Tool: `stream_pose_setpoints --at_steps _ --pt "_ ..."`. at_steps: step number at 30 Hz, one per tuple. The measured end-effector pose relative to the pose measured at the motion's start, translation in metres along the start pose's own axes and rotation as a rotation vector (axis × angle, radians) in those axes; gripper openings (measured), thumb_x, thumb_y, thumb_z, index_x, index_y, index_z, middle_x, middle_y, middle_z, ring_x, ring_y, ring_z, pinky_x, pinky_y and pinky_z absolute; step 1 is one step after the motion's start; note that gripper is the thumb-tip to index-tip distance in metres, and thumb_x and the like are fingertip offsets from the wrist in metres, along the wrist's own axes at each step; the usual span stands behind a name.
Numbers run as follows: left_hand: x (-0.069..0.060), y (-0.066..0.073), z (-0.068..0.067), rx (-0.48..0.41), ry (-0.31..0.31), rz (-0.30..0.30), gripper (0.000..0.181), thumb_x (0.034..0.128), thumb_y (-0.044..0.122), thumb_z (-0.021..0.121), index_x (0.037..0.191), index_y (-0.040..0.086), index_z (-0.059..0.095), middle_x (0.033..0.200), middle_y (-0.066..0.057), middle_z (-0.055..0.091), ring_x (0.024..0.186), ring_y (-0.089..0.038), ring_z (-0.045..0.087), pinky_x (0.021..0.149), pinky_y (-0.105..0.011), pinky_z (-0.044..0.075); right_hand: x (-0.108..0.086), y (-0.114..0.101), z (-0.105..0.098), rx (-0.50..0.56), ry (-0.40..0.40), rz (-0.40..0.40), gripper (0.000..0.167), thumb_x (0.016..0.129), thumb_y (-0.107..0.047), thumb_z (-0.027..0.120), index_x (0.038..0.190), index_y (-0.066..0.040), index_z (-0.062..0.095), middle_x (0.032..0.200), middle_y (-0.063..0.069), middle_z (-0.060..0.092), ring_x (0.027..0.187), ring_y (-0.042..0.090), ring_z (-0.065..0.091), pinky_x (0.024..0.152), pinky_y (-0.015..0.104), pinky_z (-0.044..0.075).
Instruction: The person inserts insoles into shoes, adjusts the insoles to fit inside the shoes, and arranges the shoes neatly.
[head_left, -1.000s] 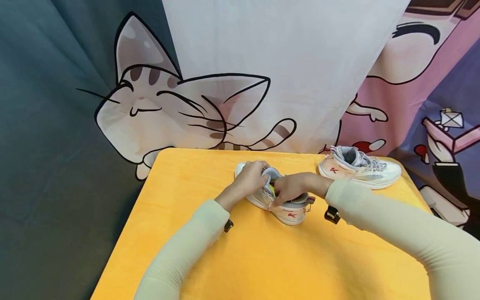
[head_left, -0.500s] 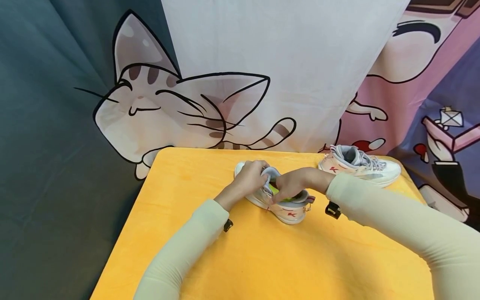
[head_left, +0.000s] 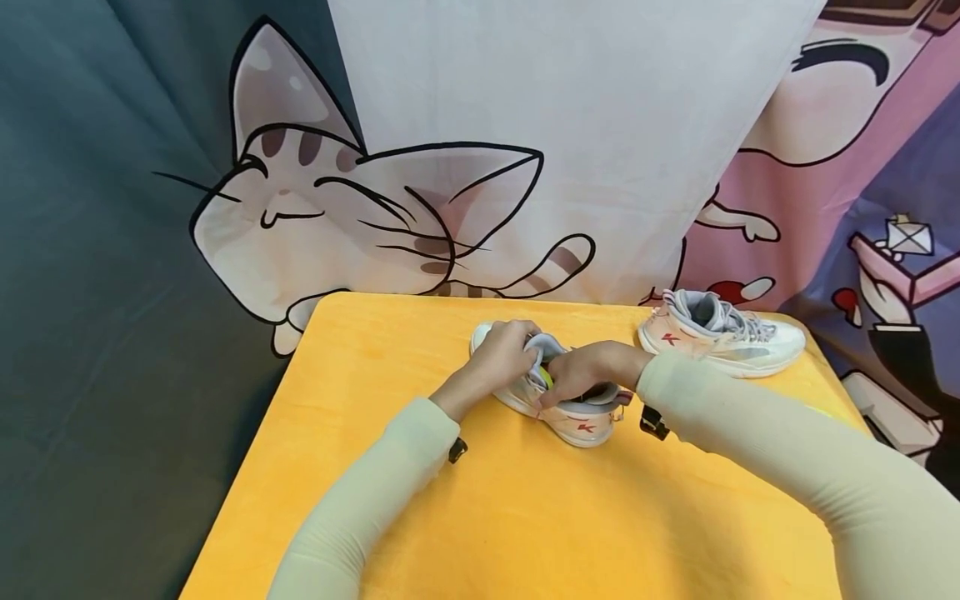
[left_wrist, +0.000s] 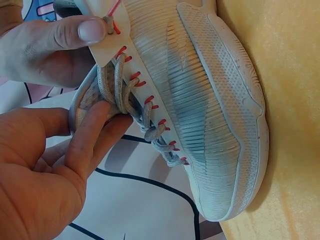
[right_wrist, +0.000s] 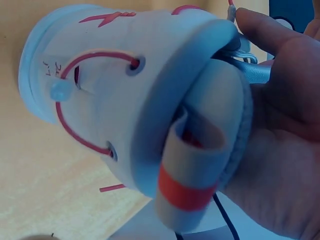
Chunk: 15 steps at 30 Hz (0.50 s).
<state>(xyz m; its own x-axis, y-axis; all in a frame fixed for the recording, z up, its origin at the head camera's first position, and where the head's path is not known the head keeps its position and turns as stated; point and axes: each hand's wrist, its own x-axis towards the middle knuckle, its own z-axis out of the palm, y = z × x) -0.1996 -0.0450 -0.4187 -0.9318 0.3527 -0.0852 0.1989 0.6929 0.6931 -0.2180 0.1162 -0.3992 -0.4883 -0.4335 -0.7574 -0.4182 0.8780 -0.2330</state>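
Note:
A white sneaker point(head_left: 577, 427) with grey laces and red trim stands on the yellow table, heel toward me. My left hand point(head_left: 504, 354) pinches its tongue point(left_wrist: 84, 97) between thumb and fingers, holding it away from the opening. My right hand point(head_left: 588, 371) reaches over the collar, fingers down inside the shoe and hidden. Its thumb point(left_wrist: 92, 31) presses on the outer eyelet flap. A bit of yellow-green lining or insole point(head_left: 546, 377) shows inside. In the right wrist view the heel pull loop point(right_wrist: 185, 185) sticks out beside the palm.
A matching sneaker point(head_left: 720, 337) stands at the table's back right, toe pointing right. The yellow table point(head_left: 480, 517) ends at a printed cat curtain point(head_left: 315, 225) behind. A thin bright yellow sliver point(head_left: 828, 410) shows behind my right sleeve.
My right hand lifted slightly, showing more yellow-green inside the shoe, then dipped back in, covering most of it. The left hand keeps its hold on the tongue.

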Motion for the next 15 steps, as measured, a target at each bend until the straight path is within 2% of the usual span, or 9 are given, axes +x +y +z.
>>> stream_pose_setpoints --at_steps 4,9,15 --pt "0.001 0.0 0.001 -0.01 -0.008 0.0 0.025 0.1018 0.01 0.062 0.126 0.005 0.068 0.088 -0.006 0.068 0.051 -0.009 0.051 0.047 -0.018 0.04 0.0 0.001 0.001 -0.005 0.009 -0.019 0.049 0.096 -0.061 0.06 0.075 -0.018 0.053 0.064 -0.005 0.045 0.055 0.01 0.042 0.053 0.026 0.034" --pt "0.001 -0.001 0.002 -0.006 -0.01 -0.005 0.024 0.1016 0.01 0.062 0.124 0.006 0.069 0.089 -0.006 0.069 0.052 -0.009 0.051 0.048 -0.019 0.041 -0.005 0.004 0.001 0.025 0.025 -0.058 0.048 0.096 -0.06 0.061 0.074 -0.018 0.053 0.065 -0.005 0.046 0.055 0.01 0.043 0.051 0.025 0.034" --pt "0.001 -0.002 0.001 -0.006 -0.01 0.01 0.024 0.1012 0.008 0.062 0.124 0.005 0.07 0.083 -0.005 0.067 0.05 -0.008 0.049 0.048 -0.019 0.039 -0.013 0.003 -0.005 0.117 0.036 -0.162 0.04 0.099 -0.048 0.064 0.074 -0.018 0.052 0.067 -0.005 0.043 0.059 0.01 0.04 0.057 0.026 0.033"
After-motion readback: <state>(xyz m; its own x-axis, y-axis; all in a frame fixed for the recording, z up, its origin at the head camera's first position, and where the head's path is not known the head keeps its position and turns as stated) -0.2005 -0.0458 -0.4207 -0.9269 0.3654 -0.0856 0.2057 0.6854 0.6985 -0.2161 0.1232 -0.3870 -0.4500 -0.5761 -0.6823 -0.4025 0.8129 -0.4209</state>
